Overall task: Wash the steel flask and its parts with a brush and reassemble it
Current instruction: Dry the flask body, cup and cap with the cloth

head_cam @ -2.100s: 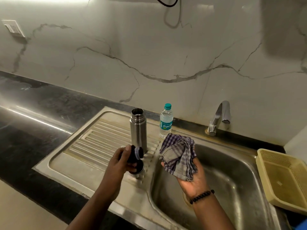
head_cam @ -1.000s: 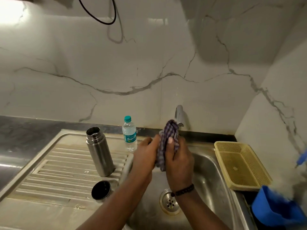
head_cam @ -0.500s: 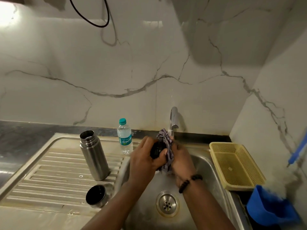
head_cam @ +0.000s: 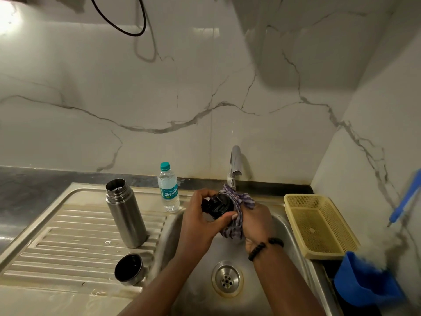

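Half a second on, the left hand (head_cam: 200, 221) still grips the black stopper (head_cam: 215, 205) over the sink (head_cam: 293, 238), while the right hand (head_cam: 255, 221) clutches the cloth (head_cam: 234, 214) against it, now nearer the tap (head_cam: 234, 164). The flask (head_cam: 126, 214) and cup (head_cam: 128, 269) stay on the drainer, so this looks like wiping before reassembly.

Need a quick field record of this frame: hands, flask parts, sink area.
left hand: grips black stopper
right hand: holds checked cloth against stopper
flask body: upright, open, on drainboard
cup lid: on drainboard, mouth up
plastic bottle: upright, capped, behind basin
tap: above cloth
yellow basket: right of basin
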